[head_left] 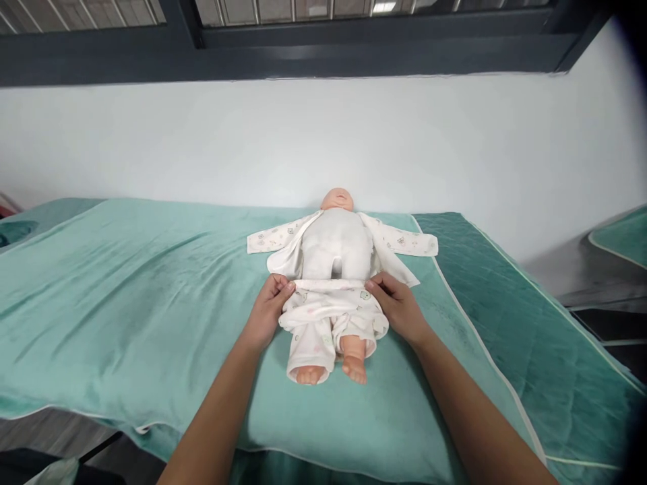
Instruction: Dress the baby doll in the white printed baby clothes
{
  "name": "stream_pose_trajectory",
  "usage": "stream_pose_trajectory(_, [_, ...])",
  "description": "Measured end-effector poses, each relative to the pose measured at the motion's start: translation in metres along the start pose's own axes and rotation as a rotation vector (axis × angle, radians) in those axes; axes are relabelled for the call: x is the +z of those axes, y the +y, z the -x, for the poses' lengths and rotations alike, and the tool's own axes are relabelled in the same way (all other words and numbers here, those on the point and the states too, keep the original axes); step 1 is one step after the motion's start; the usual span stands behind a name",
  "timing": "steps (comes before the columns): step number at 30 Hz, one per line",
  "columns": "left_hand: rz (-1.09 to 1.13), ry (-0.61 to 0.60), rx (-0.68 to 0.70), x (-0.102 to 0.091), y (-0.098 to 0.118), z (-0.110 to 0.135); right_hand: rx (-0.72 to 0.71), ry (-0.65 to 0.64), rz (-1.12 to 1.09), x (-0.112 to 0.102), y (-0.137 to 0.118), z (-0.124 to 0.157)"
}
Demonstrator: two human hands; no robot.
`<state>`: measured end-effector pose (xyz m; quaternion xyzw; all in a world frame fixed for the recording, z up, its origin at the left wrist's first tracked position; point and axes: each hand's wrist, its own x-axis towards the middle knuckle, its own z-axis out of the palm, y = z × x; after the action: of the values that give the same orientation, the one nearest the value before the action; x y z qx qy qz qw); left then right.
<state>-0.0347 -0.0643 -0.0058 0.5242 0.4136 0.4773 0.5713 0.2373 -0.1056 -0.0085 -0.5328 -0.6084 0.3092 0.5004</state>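
Observation:
A baby doll (337, 239) lies on its back, head toward the wall, on a green sheet. Patterned white baby pants (331, 303) cover its legs, with the waistband at the top of the thighs. My left hand (273, 303) pinches the waistband's left end. At the right end, my right hand (397, 303) grips the same band between thumb and fingers. One doll foot pokes out of the right pant leg; at the left cuff only the toes show. An open white patterned jacket (404, 241) is spread under the doll, sleeves out to both sides.
The green sheet (126, 303) has creases on the left. A darker green quilted cover (530, 323) lies to the right. Behind the bed rises a white wall (303, 141) beneath a dark window frame (354, 57). Grey floor (65, 431) shows at the lower left.

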Motion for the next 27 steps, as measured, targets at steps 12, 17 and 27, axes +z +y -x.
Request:
stream_pose_trajectory(12, [-0.019, 0.016, 0.002, 0.003, 0.0, -0.003, -0.081, 0.099, 0.217, -0.006, -0.013, -0.048])
stream_pose_trajectory(17, [-0.123, 0.063, 0.052, 0.007, -0.001, -0.005, -0.051, 0.081, 0.118, 0.009, 0.004, -0.044])
stream_pose_trajectory(27, [-0.182, 0.113, 0.202, 0.009, 0.025, -0.077, 0.073, 0.299, 0.062, -0.006, 0.019, -0.045])
